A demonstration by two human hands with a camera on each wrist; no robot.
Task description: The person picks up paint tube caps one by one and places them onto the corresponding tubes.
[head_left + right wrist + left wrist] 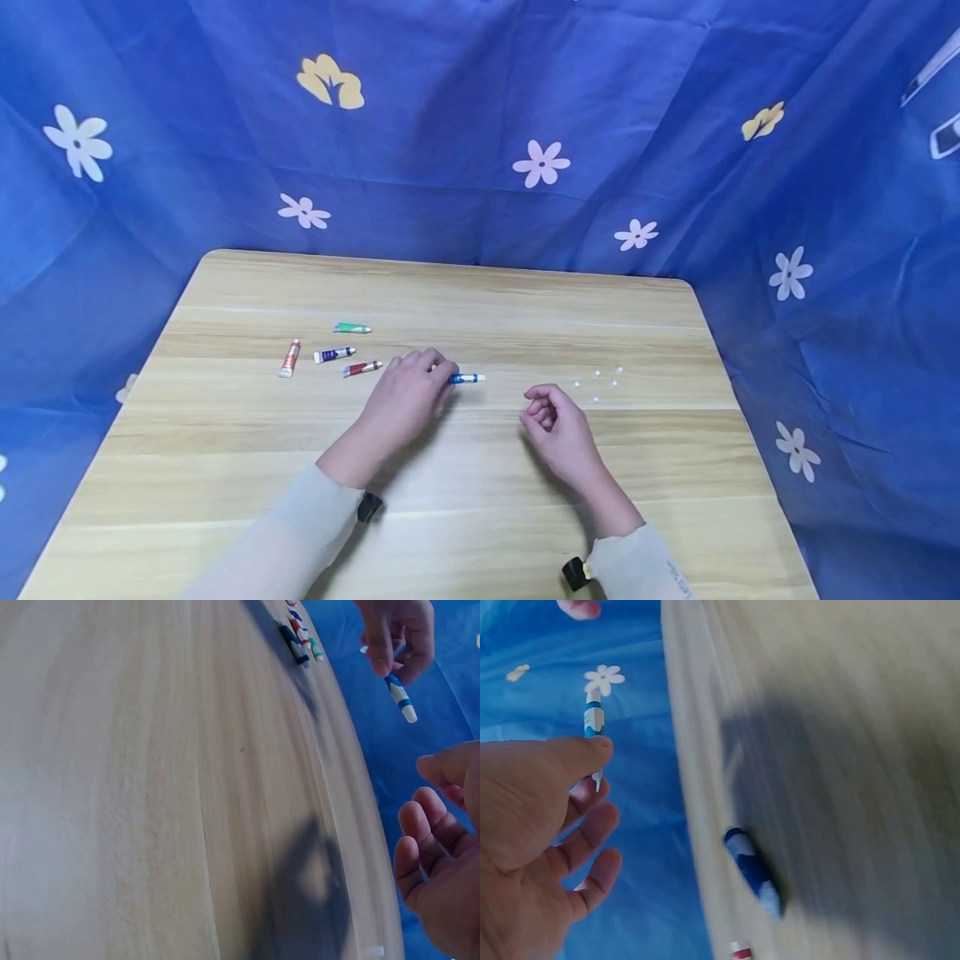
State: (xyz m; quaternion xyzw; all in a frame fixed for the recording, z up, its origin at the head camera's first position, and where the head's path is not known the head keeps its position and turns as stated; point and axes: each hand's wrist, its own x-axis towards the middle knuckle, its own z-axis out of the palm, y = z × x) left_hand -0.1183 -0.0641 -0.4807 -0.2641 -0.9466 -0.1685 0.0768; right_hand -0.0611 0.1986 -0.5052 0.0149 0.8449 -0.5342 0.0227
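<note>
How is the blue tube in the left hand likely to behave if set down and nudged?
The blue tube is probably light: it looks small beside the left hand pinching it. It sticks out straight, so it seems fairly stiff. Its thin, flattened-looking tail may keep it from rolling far.

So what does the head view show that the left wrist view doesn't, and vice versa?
Only the head view: the green tube and five small white pieces.
Only the left wrist view: the left palm.
Both: the left hand, the blue tube it holds, part of the right hand, the dark blue tube, the table and the patterned cloth.
</note>
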